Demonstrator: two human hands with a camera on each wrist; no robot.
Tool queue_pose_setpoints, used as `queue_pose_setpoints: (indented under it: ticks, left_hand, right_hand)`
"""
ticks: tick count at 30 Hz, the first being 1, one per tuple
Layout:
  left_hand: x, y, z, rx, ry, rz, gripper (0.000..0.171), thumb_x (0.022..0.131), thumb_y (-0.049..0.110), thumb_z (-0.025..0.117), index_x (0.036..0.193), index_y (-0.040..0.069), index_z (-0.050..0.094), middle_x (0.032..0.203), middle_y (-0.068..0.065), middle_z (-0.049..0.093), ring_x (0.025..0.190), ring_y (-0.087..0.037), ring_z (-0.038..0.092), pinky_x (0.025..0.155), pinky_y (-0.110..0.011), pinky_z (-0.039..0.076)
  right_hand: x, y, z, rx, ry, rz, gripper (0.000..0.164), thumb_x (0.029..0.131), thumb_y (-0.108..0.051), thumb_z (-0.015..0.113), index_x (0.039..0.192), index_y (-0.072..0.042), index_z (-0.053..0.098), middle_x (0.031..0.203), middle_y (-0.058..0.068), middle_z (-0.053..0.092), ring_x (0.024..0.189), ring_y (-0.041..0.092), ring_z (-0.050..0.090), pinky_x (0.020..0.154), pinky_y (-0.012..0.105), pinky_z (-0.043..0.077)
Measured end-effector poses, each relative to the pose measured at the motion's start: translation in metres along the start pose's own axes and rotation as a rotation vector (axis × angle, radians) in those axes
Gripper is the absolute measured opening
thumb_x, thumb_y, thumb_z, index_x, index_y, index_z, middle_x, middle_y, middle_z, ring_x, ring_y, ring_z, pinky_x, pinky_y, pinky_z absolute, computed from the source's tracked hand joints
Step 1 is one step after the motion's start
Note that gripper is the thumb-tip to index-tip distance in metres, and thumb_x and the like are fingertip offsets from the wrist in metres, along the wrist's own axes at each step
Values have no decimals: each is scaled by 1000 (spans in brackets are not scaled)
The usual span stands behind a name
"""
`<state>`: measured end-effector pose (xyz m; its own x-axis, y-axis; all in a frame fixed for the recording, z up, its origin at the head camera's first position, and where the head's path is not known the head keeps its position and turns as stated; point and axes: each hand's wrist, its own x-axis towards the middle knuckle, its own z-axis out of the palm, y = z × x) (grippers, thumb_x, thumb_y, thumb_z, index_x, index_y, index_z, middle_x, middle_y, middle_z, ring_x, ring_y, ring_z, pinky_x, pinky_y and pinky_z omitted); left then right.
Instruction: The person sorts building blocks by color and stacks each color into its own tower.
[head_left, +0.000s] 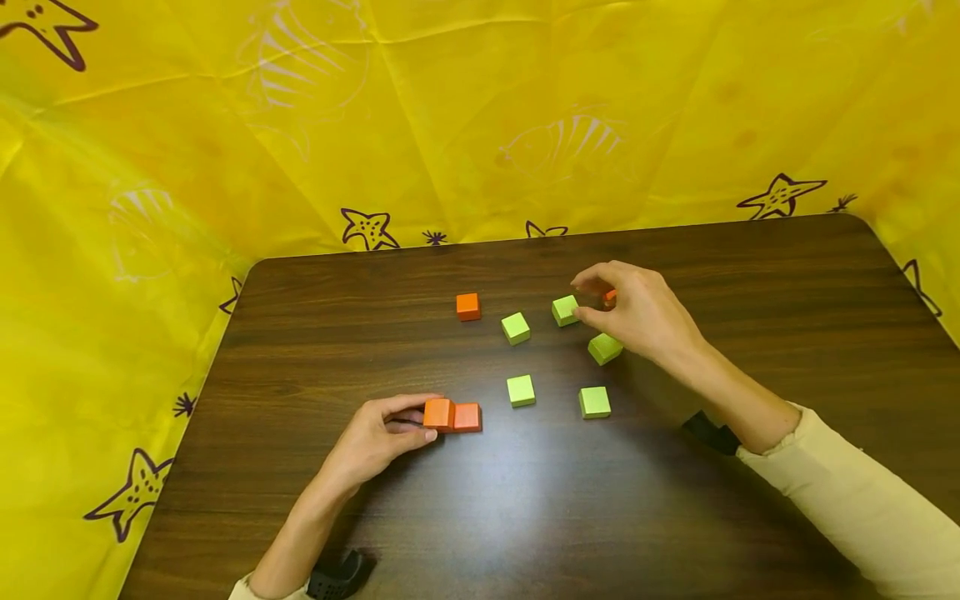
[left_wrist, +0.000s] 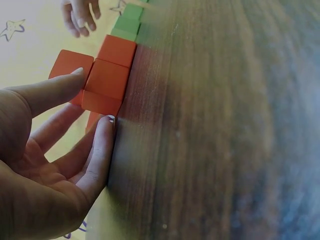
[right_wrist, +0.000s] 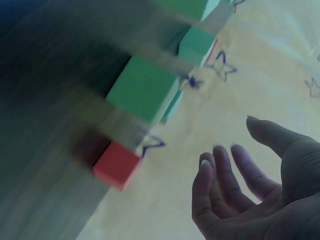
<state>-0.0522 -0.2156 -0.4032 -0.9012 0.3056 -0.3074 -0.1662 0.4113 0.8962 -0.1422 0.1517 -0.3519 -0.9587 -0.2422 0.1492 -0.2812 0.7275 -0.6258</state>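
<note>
- Dark wood surface [head_left: 337, 333].
- Left grip [head_left: 375, 439] pinches an orange cube [head_left: 437, 413]; second cube [head_left: 468, 417] at three o'clock.
- Right grip [head_left: 641, 312], spread, is nearer the half-hidden cube [head_left: 611, 295], at its ten o'clock.

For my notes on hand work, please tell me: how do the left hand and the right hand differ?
The left hand holds an orange block; the right hand holds nothing. In the head view, the left hand is lower, the right hand higher, near green blocks. Both are bare, with bent fingers.
</note>
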Motion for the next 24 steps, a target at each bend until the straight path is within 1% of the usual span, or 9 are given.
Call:
queue_pose_setpoints:
  ticks: [4,7,11,14,21,24]
  left_hand:
    - [0,0,0,-3,-8,10,42,86,8,78,126,9,68,113,-15,66,95,-24,67,80,-25,56]
    - [0,0,0,-3,-11,5,42,86,9,79,126,10,68,112,-15,66,95,-25,67,80,-26,57]
    - [0,0,1,7,-3,-1,45,85,11,80,127,12,68,114,-14,66,97,-24,66,80,-26,56]
    - [0,1,1,19,7,11,46,84,10,81,128,13,67,115,-13,67,99,-24,65,81,-25,56]
    - [-1,1,4,31,29,65,47,84,7,80,128,9,66,117,-14,67,101,-24,66,84,-25,56]
    - [-1,0,4,26,37,76,46,84,6,80,128,10,67,118,-14,67,102,-25,66,85,-26,56]
  right_hand:
    - [2,11,-7,8,49,4,28,84,-18,80,111,-14,71,105,4,71,88,24,69,75,41,55]
    - [3,18,-12,19,72,0,27,84,-18,80,110,-14,72,101,4,72,91,24,68,75,39,53]
    - [5,27,-16,48,68,25,26,86,-18,79,110,-14,71,97,4,74,90,22,69,71,28,50]
    - [5,33,-18,54,66,48,26,86,-19,79,111,-14,71,96,4,74,87,21,68,68,22,47]
    - [8,46,-22,91,67,94,28,86,-22,80,111,-15,72,104,7,72,87,21,68,68,17,46]
    - [10,51,-23,109,54,111,29,86,-24,80,113,-15,71,108,8,71,88,21,68,68,16,47]
